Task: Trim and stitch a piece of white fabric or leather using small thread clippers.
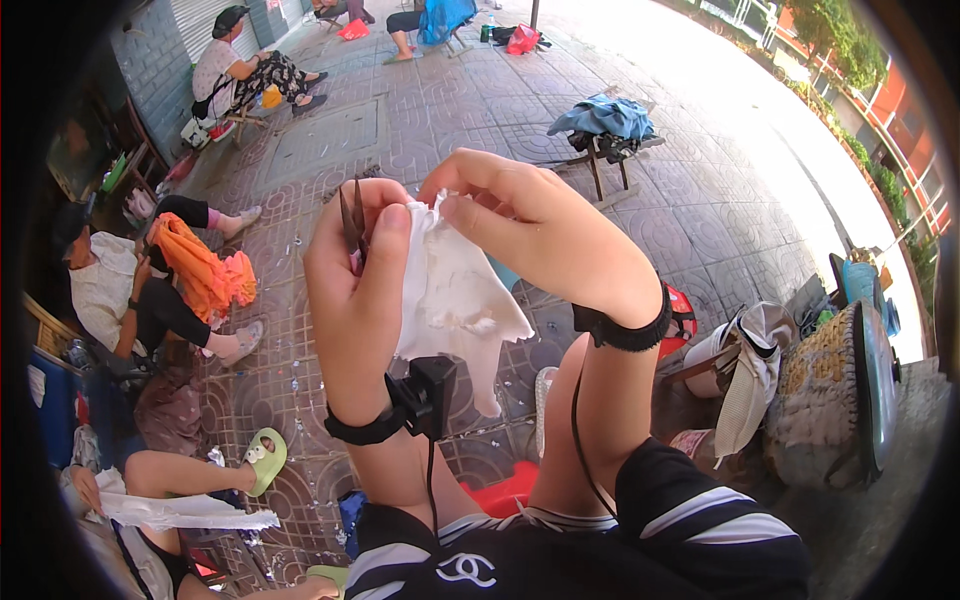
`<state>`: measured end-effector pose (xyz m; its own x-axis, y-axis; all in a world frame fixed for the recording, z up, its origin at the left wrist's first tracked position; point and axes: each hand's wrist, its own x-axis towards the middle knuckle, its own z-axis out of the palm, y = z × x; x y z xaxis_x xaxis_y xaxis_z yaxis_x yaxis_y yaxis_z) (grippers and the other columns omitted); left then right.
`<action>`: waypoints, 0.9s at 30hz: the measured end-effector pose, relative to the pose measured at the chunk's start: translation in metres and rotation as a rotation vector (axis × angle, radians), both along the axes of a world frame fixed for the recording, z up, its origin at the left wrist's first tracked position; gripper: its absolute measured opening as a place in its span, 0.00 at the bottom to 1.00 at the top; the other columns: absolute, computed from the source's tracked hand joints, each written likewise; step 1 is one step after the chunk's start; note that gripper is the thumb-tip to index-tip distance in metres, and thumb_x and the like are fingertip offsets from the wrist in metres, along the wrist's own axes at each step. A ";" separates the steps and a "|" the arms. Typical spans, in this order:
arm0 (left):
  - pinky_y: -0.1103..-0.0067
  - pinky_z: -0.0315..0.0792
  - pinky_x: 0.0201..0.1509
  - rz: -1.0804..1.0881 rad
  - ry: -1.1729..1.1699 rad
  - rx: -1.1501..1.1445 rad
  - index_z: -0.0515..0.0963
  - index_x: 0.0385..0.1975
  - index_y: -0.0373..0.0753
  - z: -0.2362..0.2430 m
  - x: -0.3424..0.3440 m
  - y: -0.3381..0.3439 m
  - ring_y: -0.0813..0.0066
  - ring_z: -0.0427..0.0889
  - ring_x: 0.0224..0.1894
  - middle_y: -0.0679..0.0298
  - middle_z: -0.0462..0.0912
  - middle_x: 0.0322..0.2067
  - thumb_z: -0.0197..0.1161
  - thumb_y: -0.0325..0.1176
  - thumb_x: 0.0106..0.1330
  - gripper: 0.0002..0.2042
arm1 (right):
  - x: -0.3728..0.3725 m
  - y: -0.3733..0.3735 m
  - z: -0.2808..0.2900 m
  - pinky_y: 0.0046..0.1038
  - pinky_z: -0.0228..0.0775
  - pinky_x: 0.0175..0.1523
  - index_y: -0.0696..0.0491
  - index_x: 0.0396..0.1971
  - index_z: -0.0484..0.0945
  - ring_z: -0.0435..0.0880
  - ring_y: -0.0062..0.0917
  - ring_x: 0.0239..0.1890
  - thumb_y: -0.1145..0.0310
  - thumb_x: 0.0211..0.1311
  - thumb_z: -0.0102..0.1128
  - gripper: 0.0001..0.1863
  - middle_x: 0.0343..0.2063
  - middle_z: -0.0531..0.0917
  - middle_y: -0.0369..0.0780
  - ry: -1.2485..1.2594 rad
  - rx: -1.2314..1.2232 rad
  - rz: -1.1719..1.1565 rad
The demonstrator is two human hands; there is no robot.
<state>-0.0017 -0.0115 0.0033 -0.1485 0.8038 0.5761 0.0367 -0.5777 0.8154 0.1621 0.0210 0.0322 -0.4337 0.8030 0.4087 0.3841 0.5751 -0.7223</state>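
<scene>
A piece of white cloth (pixel 455 275) with ragged edges hangs in front of me, held up by its top edge. My left hand (pixel 350 250) grips the cloth's upper left between thumb and fingers. Tucked in that same hand is a small pair of scissors (pixel 353 215), its dark pointed blades upward and its handles mostly hidden by the palm. My right hand (pixel 550 225) pinches the gathered top edge of the cloth close to the left fingertips. Both hands are closed, nearly touching each other.
White scraps dot the paving (pixel 300 340). A red bag or cloth (pixel 500 490) lies below my lap. At left, one seated person handles orange cloth (pixel 200 270), another white cloth (pixel 185 510). A folding stool (pixel 600 165) stands ahead; a woven basket (pixel 820 390) stands at right.
</scene>
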 end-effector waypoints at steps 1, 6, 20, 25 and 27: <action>0.87 0.61 0.36 -0.027 -0.019 0.005 0.74 0.35 0.35 0.002 0.001 -0.001 0.89 0.66 0.31 0.73 0.73 0.29 0.55 0.32 0.69 0.06 | 0.000 0.005 -0.007 0.34 0.71 0.39 0.57 0.40 0.76 0.82 0.38 0.34 0.66 0.62 0.57 0.12 0.30 0.82 0.47 0.063 0.109 0.086; 0.87 0.61 0.37 -0.089 -0.082 -0.006 0.74 0.35 0.35 -0.002 -0.001 -0.002 0.89 0.66 0.33 0.73 0.73 0.30 0.54 0.31 0.70 0.06 | -0.002 0.004 -0.012 0.33 0.72 0.43 0.55 0.43 0.76 0.81 0.38 0.41 0.66 0.59 0.61 0.14 0.37 0.82 0.46 0.077 0.314 0.187; 0.88 0.61 0.32 0.010 0.040 -0.026 0.74 0.34 0.36 0.008 0.002 -0.016 0.90 0.66 0.29 0.73 0.71 0.27 0.62 0.36 0.66 0.09 | 0.003 0.000 0.006 0.21 0.69 0.35 0.59 0.31 0.79 0.76 0.15 0.27 0.67 0.60 0.64 0.09 0.22 0.80 0.34 0.337 -0.034 0.167; 0.89 0.61 0.30 0.026 -0.055 -0.013 0.75 0.33 0.36 0.008 0.001 -0.017 0.90 0.66 0.28 0.73 0.72 0.26 0.62 0.35 0.66 0.08 | 0.002 -0.008 0.010 0.17 0.65 0.31 0.59 0.31 0.79 0.73 0.11 0.26 0.68 0.61 0.64 0.09 0.22 0.78 0.31 0.393 -0.125 0.194; 0.89 0.59 0.28 0.027 -0.024 -0.024 0.75 0.33 0.36 0.007 -0.003 -0.017 0.91 0.65 0.26 0.73 0.73 0.26 0.62 0.34 0.66 0.08 | 0.006 -0.012 0.016 0.15 0.65 0.38 0.59 0.33 0.78 0.75 0.10 0.32 0.75 0.65 0.59 0.03 0.28 0.79 0.31 0.277 -0.187 0.163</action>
<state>-0.0051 -0.0289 0.0107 -0.1838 0.8129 0.5526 0.0319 -0.5570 0.8299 0.1682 0.0086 0.0483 -0.4557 0.8042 0.3817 0.0734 0.4613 -0.8842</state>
